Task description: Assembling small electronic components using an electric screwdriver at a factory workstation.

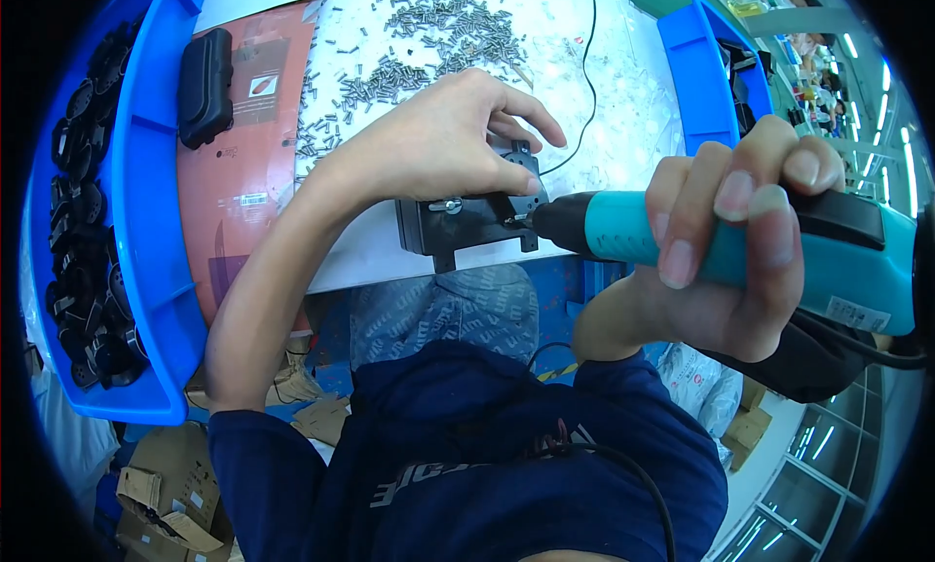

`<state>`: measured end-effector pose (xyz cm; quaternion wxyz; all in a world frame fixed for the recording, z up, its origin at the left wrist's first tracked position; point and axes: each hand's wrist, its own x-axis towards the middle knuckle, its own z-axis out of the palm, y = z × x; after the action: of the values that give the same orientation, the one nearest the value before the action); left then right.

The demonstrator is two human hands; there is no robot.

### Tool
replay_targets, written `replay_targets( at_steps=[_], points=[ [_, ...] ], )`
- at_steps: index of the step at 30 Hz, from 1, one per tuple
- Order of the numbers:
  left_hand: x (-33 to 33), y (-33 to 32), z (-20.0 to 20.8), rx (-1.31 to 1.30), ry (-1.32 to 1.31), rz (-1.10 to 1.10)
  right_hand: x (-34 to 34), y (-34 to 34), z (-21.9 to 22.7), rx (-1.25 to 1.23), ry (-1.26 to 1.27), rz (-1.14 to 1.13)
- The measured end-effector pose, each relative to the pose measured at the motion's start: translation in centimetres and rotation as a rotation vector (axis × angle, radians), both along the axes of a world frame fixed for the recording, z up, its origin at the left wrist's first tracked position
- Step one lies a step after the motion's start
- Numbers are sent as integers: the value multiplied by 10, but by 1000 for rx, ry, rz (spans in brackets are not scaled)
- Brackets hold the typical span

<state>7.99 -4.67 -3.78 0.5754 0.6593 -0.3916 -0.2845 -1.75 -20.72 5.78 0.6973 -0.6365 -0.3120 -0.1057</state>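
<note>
A black plastic case (467,233) with tabs along its edge lies at the front edge of the table. My left hand (453,138) steadies it from above, thumb on its top face and fingers curled over the far side, which partly hides it. A silvery metal piece (446,206) sits on the case near my left palm. In my right hand (730,211) is a teal electric screwdriver (623,226), gripped with the fingers wrapped around its body. It lies nearly level, pointing left, and its bit is at the case just below my left thumb.
Many small metal screws (419,51) are scattered over the white tabletop beyond the case. A blue bin (161,221) of black parts stands at the left, beside a black case (205,90) on reddish cardboard (258,182). Another blue bin (696,75) is at the far right. A thin black cable (592,75) crosses the table.
</note>
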Motion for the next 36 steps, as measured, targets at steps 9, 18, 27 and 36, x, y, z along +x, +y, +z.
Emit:
replay_targets(
  at_steps=[9,18,27,36],
  points=[
    [2,-3,2,1,28,-2,3,18,-1,30,28,-175],
    [2,0,8,17,56,-9,2,0,-5,239,-92,66],
    [26,26,9,135,-493,745,-20,-20,-7,360,-204,-145],
    [27,27,1,102,-335,723,-51,-23,-27,335,-183,-251]
  ],
)
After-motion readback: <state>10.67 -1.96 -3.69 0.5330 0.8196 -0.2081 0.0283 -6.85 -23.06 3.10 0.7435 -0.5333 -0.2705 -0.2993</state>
